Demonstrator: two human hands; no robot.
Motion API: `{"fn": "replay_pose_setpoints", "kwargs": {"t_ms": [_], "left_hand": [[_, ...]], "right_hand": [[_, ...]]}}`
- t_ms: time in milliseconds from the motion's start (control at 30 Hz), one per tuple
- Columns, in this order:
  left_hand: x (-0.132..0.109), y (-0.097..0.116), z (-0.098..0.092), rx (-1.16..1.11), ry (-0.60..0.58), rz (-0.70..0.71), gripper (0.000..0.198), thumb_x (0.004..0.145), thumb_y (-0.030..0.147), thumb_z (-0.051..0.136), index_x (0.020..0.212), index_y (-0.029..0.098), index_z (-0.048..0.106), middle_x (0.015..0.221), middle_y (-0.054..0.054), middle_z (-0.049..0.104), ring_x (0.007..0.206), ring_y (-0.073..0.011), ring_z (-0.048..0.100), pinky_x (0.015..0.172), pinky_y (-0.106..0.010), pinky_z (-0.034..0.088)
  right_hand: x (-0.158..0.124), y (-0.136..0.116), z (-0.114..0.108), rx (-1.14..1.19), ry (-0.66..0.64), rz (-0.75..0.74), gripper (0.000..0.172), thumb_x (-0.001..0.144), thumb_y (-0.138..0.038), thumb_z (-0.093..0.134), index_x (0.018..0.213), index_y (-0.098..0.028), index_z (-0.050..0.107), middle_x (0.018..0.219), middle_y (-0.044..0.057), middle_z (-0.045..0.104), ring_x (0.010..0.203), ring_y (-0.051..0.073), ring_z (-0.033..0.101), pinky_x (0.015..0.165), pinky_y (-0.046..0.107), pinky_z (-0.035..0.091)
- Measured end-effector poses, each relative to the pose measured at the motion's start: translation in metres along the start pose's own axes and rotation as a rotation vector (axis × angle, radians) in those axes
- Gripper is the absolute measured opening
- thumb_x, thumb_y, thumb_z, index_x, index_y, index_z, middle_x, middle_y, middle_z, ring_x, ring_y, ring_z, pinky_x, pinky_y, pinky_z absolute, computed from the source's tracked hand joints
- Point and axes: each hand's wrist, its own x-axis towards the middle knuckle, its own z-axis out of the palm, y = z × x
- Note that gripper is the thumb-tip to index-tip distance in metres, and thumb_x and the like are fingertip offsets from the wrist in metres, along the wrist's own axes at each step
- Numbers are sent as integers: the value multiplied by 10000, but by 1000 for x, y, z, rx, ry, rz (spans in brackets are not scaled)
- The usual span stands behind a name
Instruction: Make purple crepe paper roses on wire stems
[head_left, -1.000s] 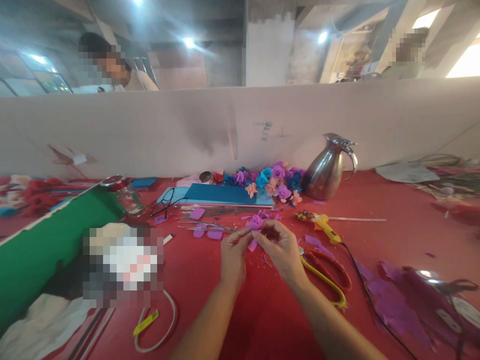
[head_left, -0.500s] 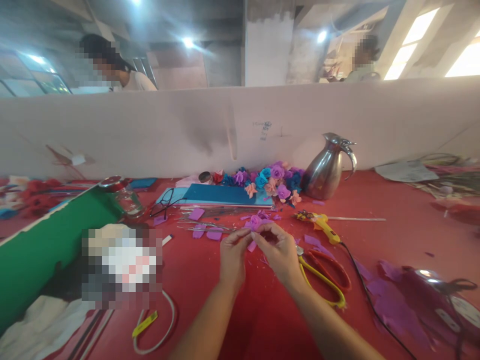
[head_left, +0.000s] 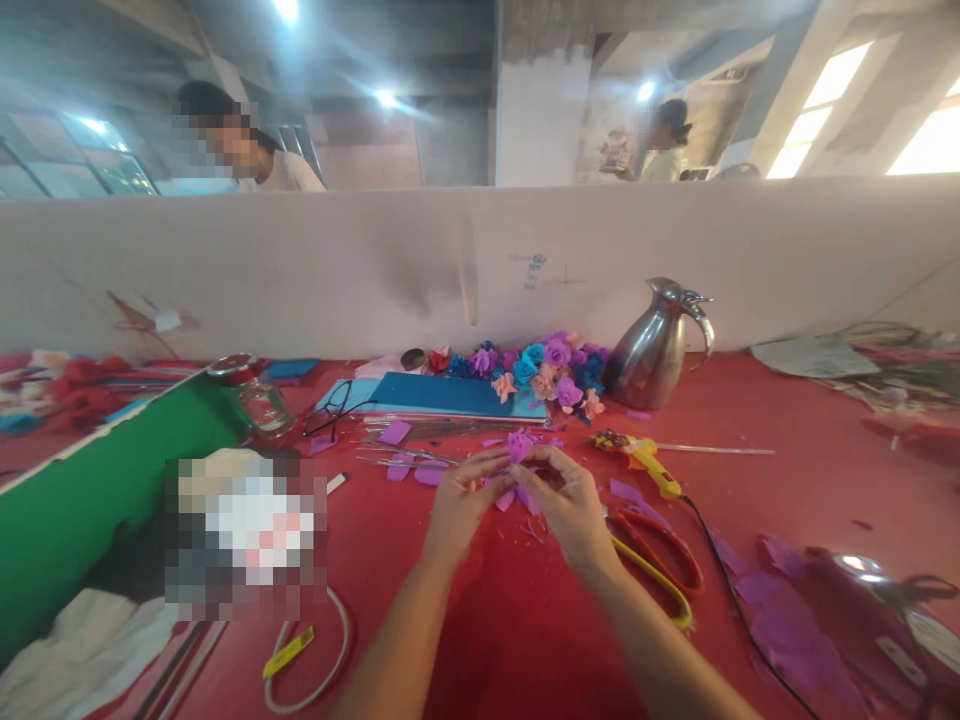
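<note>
A small purple paper flower (head_left: 519,446) is pinched between my two hands, just above the red table (head_left: 480,640). My left hand (head_left: 466,498) closes on its lower left side, thumb and fingertips together. From the right, my right hand (head_left: 571,502) grips the same flower near its base. Purple paper petals (head_left: 399,466) lie beyond my left hand, beside thin wires (head_left: 390,450). Right of my right hand are scissors (head_left: 667,560) with red and yellow handles, partly hidden by my wrist, and a yellow glue gun (head_left: 651,464) with a black cord.
Finished paper flowers (head_left: 556,370) are heaped at the back beside a steel jug (head_left: 651,345). A blue folder (head_left: 450,392), eyeglasses (head_left: 334,410) and a glass jar (head_left: 262,405) stand further left. Purple sheets (head_left: 795,620) lie at right. Two people are beyond the white partition (head_left: 337,260).
Both hands have shifted slightly, and the flower now stands higher and more upright between the fingertips. My left hand has opened out a little to the left. The person at far right has moved left.
</note>
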Motion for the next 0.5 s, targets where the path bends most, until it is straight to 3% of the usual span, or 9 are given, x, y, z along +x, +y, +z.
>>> {"fn": "replay_pose_setpoints", "kwargs": {"t_ms": [133, 233, 500], "left_hand": [[1, 9, -8, 84, 47, 84, 166, 698, 296, 708, 836, 217, 756, 979, -64, 692, 965, -218, 608, 876, -336, 439], [0, 14, -10, 87, 88, 98, 164, 726, 319, 676, 809, 192, 738, 876, -53, 696, 868, -199, 616, 795, -304, 457], [-4, 14, -7, 178, 32, 101, 140, 716, 293, 686, 791, 175, 691, 799, -35, 692, 769, -165, 605, 739, -267, 455]], "right_hand": [[2, 1, 1, 65, -105, 24, 190, 793, -357, 626, 902, -203, 601, 741, -11, 612, 522, 106, 564, 644, 289, 471], [3, 5, 1, 38, -112, 58, 175, 779, -346, 635, 859, -198, 586, 711, -20, 598, 576, 119, 576, 686, 290, 454], [3, 10, 4, 48, -106, 83, 188, 726, -332, 671, 825, -192, 592, 758, 12, 630, 697, 147, 572, 674, 275, 451]]}}
